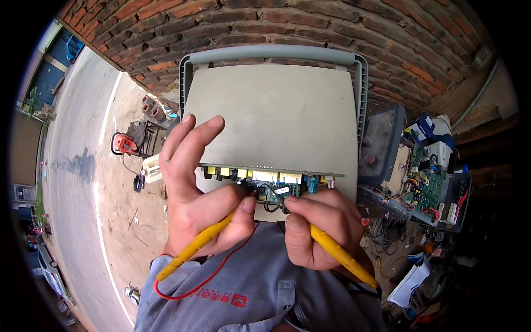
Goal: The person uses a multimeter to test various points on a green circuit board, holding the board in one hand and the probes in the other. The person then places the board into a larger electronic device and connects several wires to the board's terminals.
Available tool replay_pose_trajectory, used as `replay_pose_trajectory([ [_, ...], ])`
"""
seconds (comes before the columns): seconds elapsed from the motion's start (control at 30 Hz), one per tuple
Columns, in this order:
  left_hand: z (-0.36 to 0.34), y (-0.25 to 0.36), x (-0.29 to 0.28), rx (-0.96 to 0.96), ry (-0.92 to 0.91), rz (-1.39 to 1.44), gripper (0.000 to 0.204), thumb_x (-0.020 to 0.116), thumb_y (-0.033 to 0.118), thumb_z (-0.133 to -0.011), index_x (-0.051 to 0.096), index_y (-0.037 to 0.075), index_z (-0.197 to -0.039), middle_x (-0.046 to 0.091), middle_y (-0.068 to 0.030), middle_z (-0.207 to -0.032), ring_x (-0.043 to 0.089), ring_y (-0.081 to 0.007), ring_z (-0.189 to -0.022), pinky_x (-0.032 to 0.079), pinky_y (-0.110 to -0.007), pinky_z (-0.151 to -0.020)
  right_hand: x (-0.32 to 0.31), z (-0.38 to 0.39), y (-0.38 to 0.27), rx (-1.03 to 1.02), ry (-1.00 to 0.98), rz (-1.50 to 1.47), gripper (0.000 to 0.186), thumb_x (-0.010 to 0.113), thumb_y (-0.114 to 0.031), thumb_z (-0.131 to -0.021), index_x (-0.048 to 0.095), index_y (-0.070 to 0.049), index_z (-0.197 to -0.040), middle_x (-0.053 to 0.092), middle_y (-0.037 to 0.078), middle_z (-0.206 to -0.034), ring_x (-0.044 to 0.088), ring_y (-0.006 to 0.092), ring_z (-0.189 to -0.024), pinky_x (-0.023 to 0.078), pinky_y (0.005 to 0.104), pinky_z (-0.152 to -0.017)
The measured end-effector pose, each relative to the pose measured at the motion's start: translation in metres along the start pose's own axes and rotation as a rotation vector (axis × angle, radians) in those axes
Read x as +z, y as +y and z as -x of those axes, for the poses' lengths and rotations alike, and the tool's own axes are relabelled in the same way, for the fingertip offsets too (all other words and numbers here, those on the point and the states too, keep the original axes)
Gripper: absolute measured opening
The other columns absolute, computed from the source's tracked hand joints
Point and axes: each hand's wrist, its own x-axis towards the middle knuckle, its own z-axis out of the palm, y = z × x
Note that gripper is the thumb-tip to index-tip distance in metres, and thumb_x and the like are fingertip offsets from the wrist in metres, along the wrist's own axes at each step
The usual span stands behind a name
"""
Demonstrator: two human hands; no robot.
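Note:
My left hand [191, 193] pinches a yellow test probe [193, 252] between thumb and forefinger, with its other fingers raised. A red lead [224, 263] loops from that probe's back end. In my right hand [323, 227] is a second yellow test probe [343, 255], slanting down to the right. Between both hands a green circuit board [326, 174] stands on edge, with yellow, black and blue components, a white label and black wires. The probes' front ends point at its component side; fingers hide the left tip, and whether either touches is unclear.
Beneath the board is a flat beige surface [271, 113] with a grey rail [271, 53] along its far side. At right stands an opened case [381, 144] holding circuit boards and wires. A brick wall [265, 27] lies beyond; an orange-red machine [125, 144] sits on the ground at left.

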Motion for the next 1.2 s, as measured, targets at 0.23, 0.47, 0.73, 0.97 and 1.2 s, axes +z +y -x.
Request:
replay_pose_trajectory([
  [0.23,0.0,-0.001,0.007,0.018,0.054,0.009,0.021,0.067,0.022,-0.07,0.062,0.003,-0.062,0.045,-0.0288,-0.136,0.038,-0.0496,-0.128,0.03,-0.057,-0.106,0.007,0.003,0.005,-0.013,0.102,0.004,0.023,0.072,-0.004,-0.078,0.061,0.001,-0.098,0.062,0.01,-0.075,0.061,0.022,-0.055,0.05,0.031,-0.049],
  [0.47,0.001,0.014,0.018,-0.081,0.123,0.142,0.034,0.054,0.022,-0.079,0.06,-0.01,-0.067,0.034,-0.0358,-0.14,0.043,-0.0468,-0.127,0.029,-0.051,-0.11,0.011,-0.006,-0.003,-0.074,0.15,0.104,0.025,0.077,-0.007,-0.074,0.059,0.0,-0.091,0.059,0.009,-0.074,0.061,0.0227,-0.056,0.048,0.0328,-0.047],
  [0.73,0.002,0.015,0.027,-0.146,0.201,0.169,0.034,0.045,0.02,-0.084,0.054,-0.004,-0.062,0.032,-0.0335,-0.143,0.047,-0.0356,-0.124,0.029,-0.047,-0.111,0.012,-0.006,-0.012,0.018,0.172,0.119,0.024,0.065,-0.017,-0.083,0.049,-0.004,-0.072,0.047,0.007,-0.064,0.052,0.0214,-0.052,0.042,0.0335,-0.045],
  [0.97,0.003,0.013,0.018,-0.078,0.073,0.13,0.03,0.046,0.017,-0.084,0.055,-0.004,-0.065,0.03,-0.0334,-0.143,0.05,-0.0329,-0.121,0.032,-0.045,-0.109,0.011,-0.005,-0.011,0.014,0.162,0.112,0.024,0.067,-0.016,-0.082,0.049,-0.003,-0.072,0.049,0.008,-0.064,0.053,0.0209,-0.052,0.043,0.033,-0.045],
  [1.2,0.004,0.016,0.021,-0.129,0.111,0.173,0.03,0.045,0.016,-0.085,0.055,-0.003,-0.065,0.031,-0.0332,-0.143,0.048,-0.0328,-0.122,0.03,-0.045,-0.11,0.011,-0.006,-0.011,-0.004,0.144,0.122,0.023,0.066,-0.016,-0.079,0.05,-0.002,-0.07,0.047,0.008,-0.064,0.053,0.0204,-0.053,0.044,0.0329,-0.045],
])
